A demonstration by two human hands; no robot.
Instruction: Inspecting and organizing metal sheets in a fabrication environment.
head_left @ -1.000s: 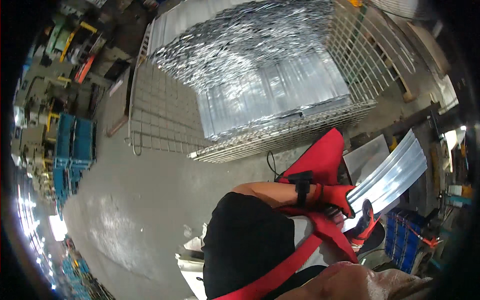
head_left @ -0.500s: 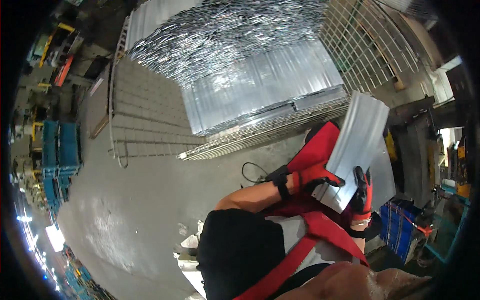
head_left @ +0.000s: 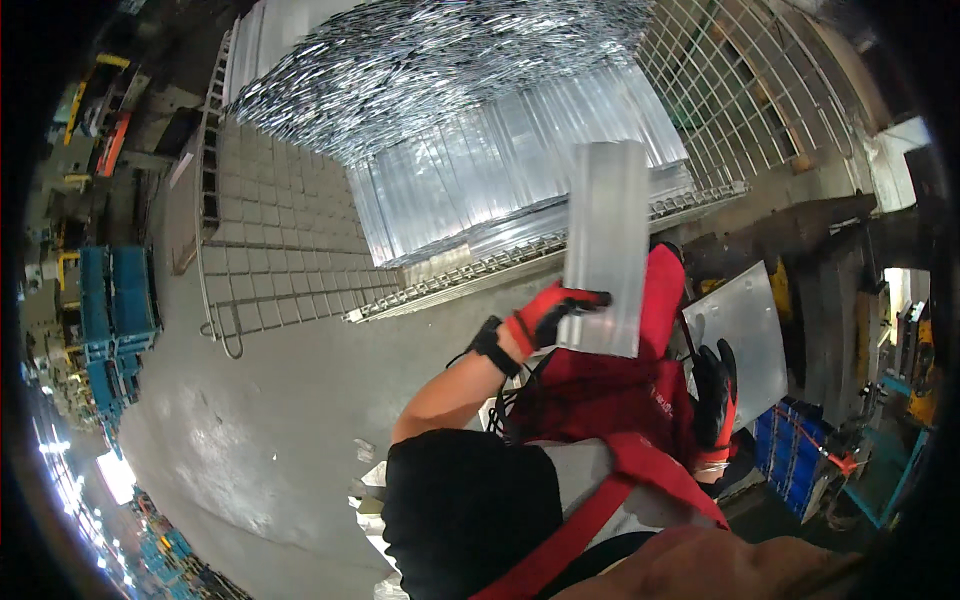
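My left hand [head_left: 560,312], in a red and black glove, grips a long ribbed sheet-metal panel [head_left: 606,235] by its near left edge. The panel stands up and away from me, its far end overlapping the front of a large stack of similar metal panels [head_left: 500,160]. To the right, my right hand [head_left: 716,392], gloved alike, is held with its fingers stretched and apart, touching no panel. Beside it lies a flat grey metal plate [head_left: 748,325] with small holes.
The stack sits in a wire mesh cage [head_left: 290,235] with its left side panel folded outward. A blue crate [head_left: 795,455] stands at the lower right. Teal bins [head_left: 118,295] are far left. Pale scraps [head_left: 368,495] lie on the grey floor [head_left: 230,430].
My left hand has carried the metal panel leftward and turned it more upright toward the stack. My right hand has let go of it and opened.
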